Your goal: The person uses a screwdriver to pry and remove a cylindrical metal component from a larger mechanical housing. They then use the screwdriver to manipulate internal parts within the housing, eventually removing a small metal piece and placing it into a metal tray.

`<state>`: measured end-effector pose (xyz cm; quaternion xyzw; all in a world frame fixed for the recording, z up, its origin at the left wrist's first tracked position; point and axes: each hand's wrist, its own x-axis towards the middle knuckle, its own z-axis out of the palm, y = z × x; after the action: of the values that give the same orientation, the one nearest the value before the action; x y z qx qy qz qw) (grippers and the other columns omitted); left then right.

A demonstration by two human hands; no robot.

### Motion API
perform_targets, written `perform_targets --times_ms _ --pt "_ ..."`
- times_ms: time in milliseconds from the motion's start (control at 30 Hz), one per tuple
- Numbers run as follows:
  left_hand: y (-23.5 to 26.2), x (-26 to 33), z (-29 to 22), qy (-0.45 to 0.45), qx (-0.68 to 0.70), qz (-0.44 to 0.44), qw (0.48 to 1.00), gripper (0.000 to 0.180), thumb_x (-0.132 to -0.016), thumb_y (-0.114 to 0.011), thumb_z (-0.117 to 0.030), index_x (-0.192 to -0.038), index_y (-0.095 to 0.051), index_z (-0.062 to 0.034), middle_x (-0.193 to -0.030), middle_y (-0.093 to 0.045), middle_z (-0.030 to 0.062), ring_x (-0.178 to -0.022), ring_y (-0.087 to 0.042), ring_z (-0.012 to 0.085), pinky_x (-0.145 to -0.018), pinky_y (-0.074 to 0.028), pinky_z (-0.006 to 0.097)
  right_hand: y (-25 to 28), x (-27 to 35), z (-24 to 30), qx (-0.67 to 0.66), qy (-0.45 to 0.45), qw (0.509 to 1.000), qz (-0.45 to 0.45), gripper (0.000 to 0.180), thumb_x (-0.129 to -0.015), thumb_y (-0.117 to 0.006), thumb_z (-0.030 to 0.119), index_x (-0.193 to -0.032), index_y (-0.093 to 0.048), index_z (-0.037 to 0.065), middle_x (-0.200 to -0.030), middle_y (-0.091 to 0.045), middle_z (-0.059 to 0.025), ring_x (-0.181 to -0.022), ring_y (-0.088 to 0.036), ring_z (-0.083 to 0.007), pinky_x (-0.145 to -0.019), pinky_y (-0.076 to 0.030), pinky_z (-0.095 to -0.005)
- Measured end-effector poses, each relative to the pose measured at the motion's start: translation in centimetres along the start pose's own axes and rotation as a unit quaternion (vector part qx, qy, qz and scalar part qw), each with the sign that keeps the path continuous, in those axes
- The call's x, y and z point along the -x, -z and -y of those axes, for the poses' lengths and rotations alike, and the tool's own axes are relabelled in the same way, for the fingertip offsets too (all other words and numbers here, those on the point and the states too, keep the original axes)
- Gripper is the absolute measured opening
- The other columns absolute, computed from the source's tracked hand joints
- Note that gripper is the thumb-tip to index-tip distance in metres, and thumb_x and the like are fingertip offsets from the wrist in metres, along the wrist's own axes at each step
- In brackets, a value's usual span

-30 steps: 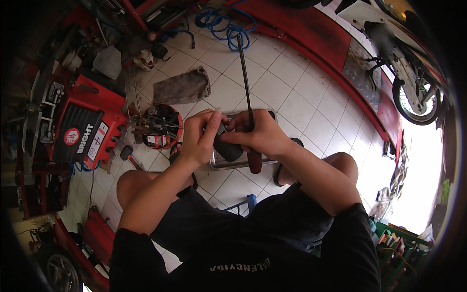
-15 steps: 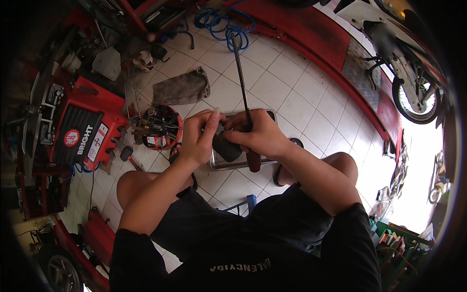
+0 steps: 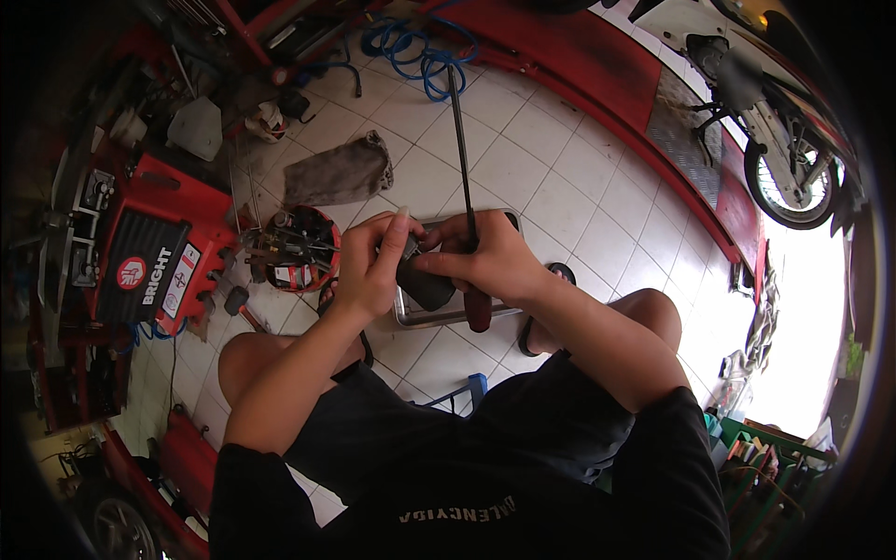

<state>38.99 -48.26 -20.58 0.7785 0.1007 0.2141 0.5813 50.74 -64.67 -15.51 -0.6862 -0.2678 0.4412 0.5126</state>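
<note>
Saw, as the largest thing, a pale tiled floor, with a red ramp curved along the upper right and a motorcycle at the far right. Noticed on the left a red machine with a black ribbed panel. Found a metal tray between the two feet, partly hidden behind the hands. Saw also a coiled blue hose near the ramp, a stained cloth and, just below the cloth, a red bowl with many tools inside.

Observed next the right hand, with fingers bent around two things together. Saw in it a long screwdriver, with the thin dark shaft pointing away from the body, crossing by the index finger, and the reddish handle coming out below the palm. Saw the thumb of the same hand laid on a dark part, pinching it. Found the left hand on the opposite side, grasping the upper end of this part, with fingers curled and thumb raised straight.

Located the part between both hands, over the tray in this view, its rounded lower end out of the fingers. Could not tell its height over the tray, nor the firmness of the pinch. Saw last a small grey piece near the fingertips, too covered for naming.
</note>
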Motion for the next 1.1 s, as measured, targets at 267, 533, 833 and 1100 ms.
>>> perform_targets --times_ms 267,533,833,1100 --pt "0.0 -0.2 -0.2 0.013 0.002 -0.001 1.000 0.047 -0.109 -0.049 -0.035 -0.091 -0.071 0.0020 -0.078 -0.065 0.0060 -0.072 -0.054 0.0120 -0.068 -0.042 0.029 -0.4 0.3 0.7 0.003 -0.005 1.000 -0.026 0.033 -0.083 -0.081 0.018 -0.102 -0.073 -0.007 -0.062 -0.065 -0.0052 -0.048 -0.058 -0.0087 -0.048 -0.045 -0.0264" --pt "0.0 -0.3 -0.4 0.045 0.012 0.007 0.999 0.051 -0.110 -0.047 -0.039 -0.090 -0.071 0.0017 -0.080 -0.067 0.0059 -0.076 -0.057 0.0127 -0.072 -0.043 0.028 -0.9 0.2 -0.8 0.110 0.078 0.986 -0.099 0.025 -0.085 -0.080 0.018 -0.097 -0.078 -0.004 -0.066 -0.068 -0.0028 -0.062 -0.062 -0.0038 -0.056 -0.048 -0.0253" --pt "0.3 -0.4 -0.7 0.060 0.038 0.005 0.997 0.056 -0.111 -0.044 -0.044 -0.090 -0.072 0.0002 -0.079 -0.067 0.0043 -0.075 -0.057 0.0107 -0.072 -0.044 0.027 -2.4 -0.1 -2.9 0.051 0.162 0.973 -0.158 0.023 -0.087 -0.081 0.019 -0.096 -0.078 -0.001 -0.062 -0.058 0.0036 -0.058 -0.048 -0.0032 -0.053 -0.039 -0.0248" --pt "0.1 -0.3 -1.0 0.073 0.063 0.001 0.995 0.057 -0.111 -0.044 -0.045 -0.092 -0.071 0.0009 -0.078 -0.066 0.0040 -0.076 -0.059 0.0106 -0.073 -0.046 0.026 -2.4 0.1 -2.2 0.050 0.113 0.982 -0.146 0.026 -0.086 -0.083 0.022 -0.097 -0.078 -0.001 -0.060 -0.050 0.0071 -0.057 -0.043 -0.0022 -0.051 -0.035 -0.0249"
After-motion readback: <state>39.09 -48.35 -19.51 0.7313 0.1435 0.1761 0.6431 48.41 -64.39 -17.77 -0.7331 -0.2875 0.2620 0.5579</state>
